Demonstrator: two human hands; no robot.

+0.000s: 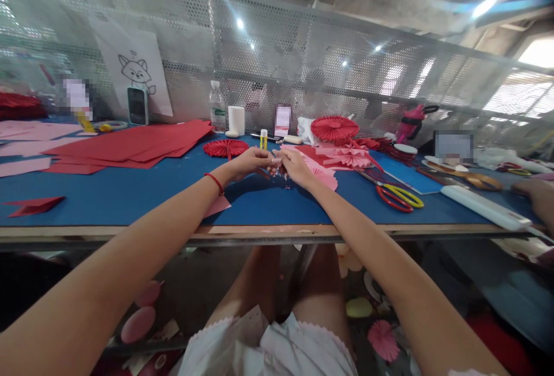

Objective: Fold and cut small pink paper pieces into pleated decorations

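My left hand [251, 162] and my right hand [293, 167] meet over the blue table top [130, 194], fingers pinched together on a small folded paper piece [275, 169] between them. The piece is mostly hidden by the fingers. A red cord sits on my left wrist. A pink folded fan [322, 175] lies just right of my right hand. A red pleated rosette [225, 147] lies beyond my left hand, and a yellow glue stick [264, 138] stands behind the hands.
Red paper sheets [130, 144] and pink sheets [26, 133] lie at the left. Red-and-yellow scissors [396, 196], a white bar [485, 207] and more paper fans [334, 127] are at the right. A bottle [217, 107], a phone [137, 105] and a fox drawing [138, 73] stand by the mesh wall. Another person's hand [536, 194] shows far right.
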